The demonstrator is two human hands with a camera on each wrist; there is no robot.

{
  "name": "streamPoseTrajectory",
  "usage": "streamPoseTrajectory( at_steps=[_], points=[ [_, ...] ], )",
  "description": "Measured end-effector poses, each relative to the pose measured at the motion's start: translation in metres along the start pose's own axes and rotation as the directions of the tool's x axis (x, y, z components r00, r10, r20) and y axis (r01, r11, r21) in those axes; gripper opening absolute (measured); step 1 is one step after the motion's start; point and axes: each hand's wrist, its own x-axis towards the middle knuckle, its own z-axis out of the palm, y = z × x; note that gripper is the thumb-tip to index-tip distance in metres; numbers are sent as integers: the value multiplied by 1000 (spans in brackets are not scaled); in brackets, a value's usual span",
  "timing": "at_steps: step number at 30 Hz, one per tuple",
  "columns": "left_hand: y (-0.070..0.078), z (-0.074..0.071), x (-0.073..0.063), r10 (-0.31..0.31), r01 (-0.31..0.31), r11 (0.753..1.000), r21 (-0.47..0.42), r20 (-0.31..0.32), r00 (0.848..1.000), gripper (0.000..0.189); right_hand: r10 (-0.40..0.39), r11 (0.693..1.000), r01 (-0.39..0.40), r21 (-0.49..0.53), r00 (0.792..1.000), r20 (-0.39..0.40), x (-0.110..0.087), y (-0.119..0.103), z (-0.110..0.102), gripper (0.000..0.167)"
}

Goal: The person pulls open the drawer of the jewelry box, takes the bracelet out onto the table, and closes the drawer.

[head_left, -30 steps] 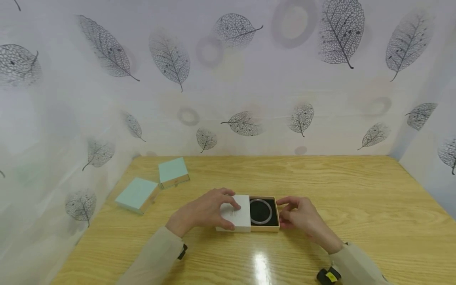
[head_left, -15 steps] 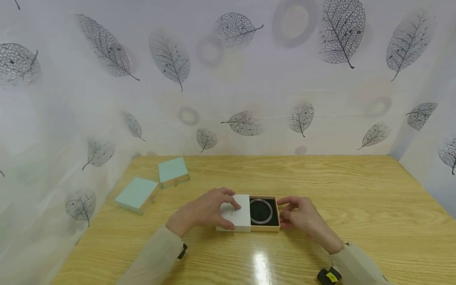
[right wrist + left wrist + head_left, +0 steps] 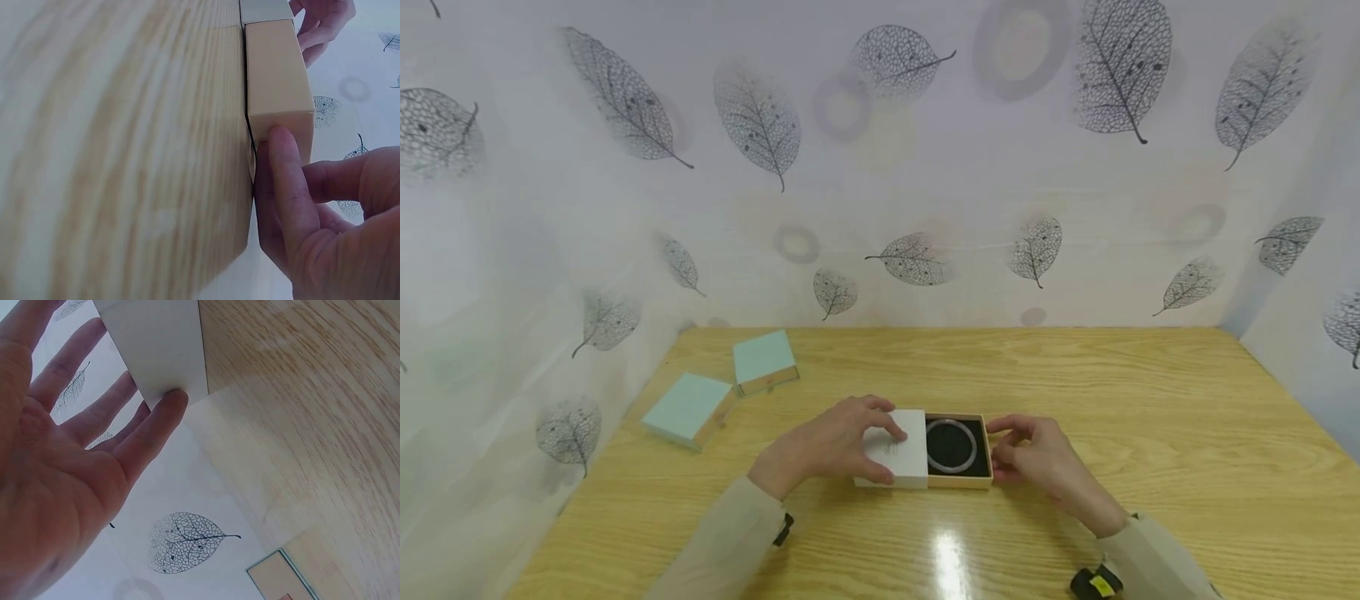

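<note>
A small box stands partly slid apart in the head view. My left hand (image 3: 842,442) grips its white sleeve (image 3: 910,454), thumb on the near side and one fingertip on top. Out of the sleeve's right side juts a tan inner tray (image 3: 958,482) lined with black. A pale translucent bangle (image 3: 974,450) lies in it, its left edge at the sleeve's mouth. My right hand (image 3: 1041,458) holds the tray's right end with its fingertips. In the right wrist view a fingertip (image 3: 282,140) presses that end face; the exact hold is partly hidden.
Two mint-green boxes (image 3: 691,408) with tan sides sit at the table's back left, close to each other. The wooden table (image 3: 1120,392) ends at a wall covering (image 3: 925,183) with leaf prints behind and along both sides.
The tray with the bangle has slid slightly to the right out of the sleeve, and my right hand has moved right with it. My left hand and the sleeve stay put.
</note>
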Motion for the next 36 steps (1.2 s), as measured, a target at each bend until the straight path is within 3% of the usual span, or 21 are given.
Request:
streamPoseTrajectory(
  at_steps=[36],
  points=[
    [1, -2, 0, -11, 11, 1000, -1, 10, 1000, 48, 4, 999, -7, -46, 998, -68, -3, 6, -12, 35]
  ],
)
